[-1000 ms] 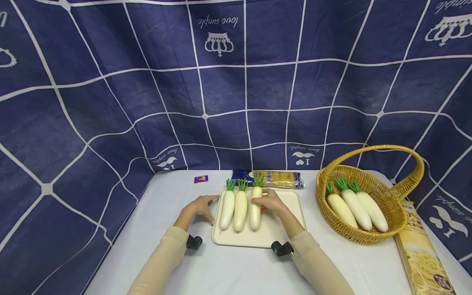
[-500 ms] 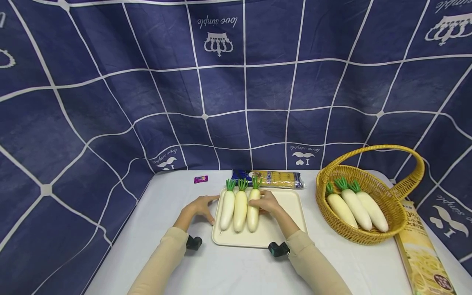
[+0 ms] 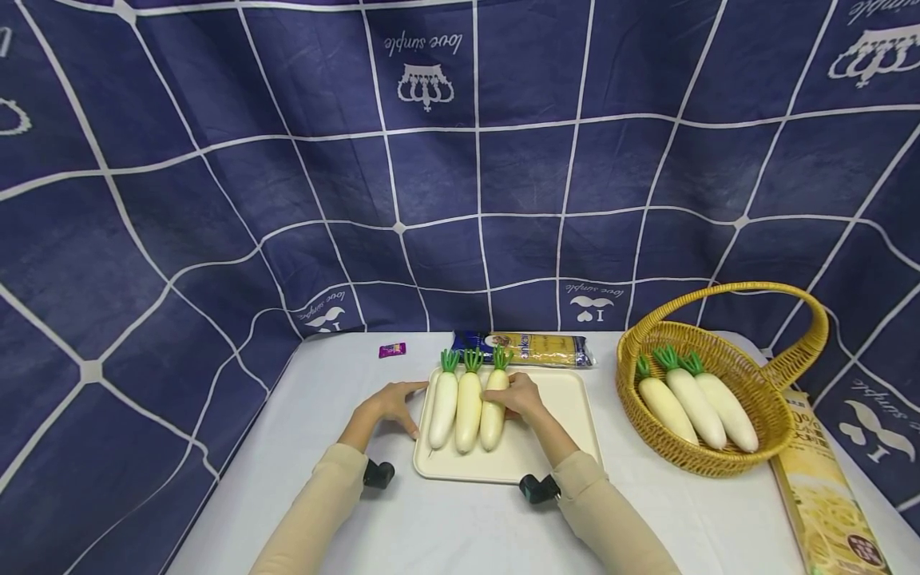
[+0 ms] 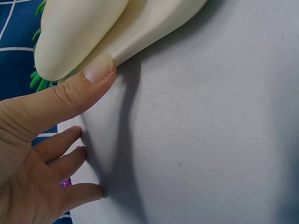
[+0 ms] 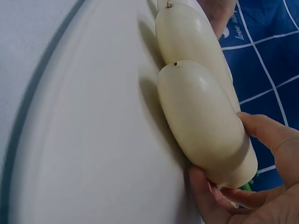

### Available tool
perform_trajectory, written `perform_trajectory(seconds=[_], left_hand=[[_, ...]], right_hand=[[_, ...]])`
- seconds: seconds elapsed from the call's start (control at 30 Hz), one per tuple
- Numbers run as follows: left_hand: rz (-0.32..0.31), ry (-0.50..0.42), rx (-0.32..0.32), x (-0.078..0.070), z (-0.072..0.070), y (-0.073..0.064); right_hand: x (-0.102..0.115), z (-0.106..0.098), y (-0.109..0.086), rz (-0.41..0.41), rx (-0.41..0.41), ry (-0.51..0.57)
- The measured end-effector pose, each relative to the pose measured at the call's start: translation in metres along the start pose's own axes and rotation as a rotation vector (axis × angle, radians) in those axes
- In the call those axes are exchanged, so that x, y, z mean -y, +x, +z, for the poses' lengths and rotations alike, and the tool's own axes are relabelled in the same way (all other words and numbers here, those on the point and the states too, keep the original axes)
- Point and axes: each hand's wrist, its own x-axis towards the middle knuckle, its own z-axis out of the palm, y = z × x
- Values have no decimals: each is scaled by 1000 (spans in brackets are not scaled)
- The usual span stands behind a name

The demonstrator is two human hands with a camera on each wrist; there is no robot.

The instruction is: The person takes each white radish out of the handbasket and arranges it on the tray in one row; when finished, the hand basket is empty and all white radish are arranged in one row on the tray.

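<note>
Three white radishes with green tops lie side by side on a cream tray (image 3: 553, 431): a left radish (image 3: 443, 407), a middle radish (image 3: 469, 411) and a right radish (image 3: 493, 419). My right hand (image 3: 519, 395) grips the right radish, thumb on one side and fingers on the other, as the right wrist view shows on that radish (image 5: 201, 116). At the tray's left edge is my left hand (image 3: 391, 406), fingers spread. In the left wrist view its thumb (image 4: 93, 77) touches the tray rim, while the other fingers (image 4: 70, 163) reach over the white cloth.
A wicker basket (image 3: 769, 399) with three white radishes stands at the right. Partly under it lies a yellow noodle pack (image 3: 826, 495). Behind the tray is a blue-and-yellow pasta packet (image 3: 553, 349), and a small purple packet (image 3: 392, 349) lies back left.
My right hand has moved slightly left, bringing the right radish down and over beside the middle one. My left hand has stayed at the tray edge.
</note>
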Motion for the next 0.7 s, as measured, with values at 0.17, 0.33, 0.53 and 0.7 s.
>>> perform_trajectory(seconds=[0.17, 0.33, 0.53, 0.7], left_hand=[[13, 1, -2, 1, 0, 0], [15, -13, -4, 0, -1, 1], [5, -6, 6, 1, -1, 2], [4, -7, 6, 0, -1, 1]], right_hand=[[2, -3, -3, 1, 24, -41], [3, -4, -5, -6, 44, -58], [2, -4, -6, -2, 62, -67], [0, -5, -4, 13, 87, -59]])
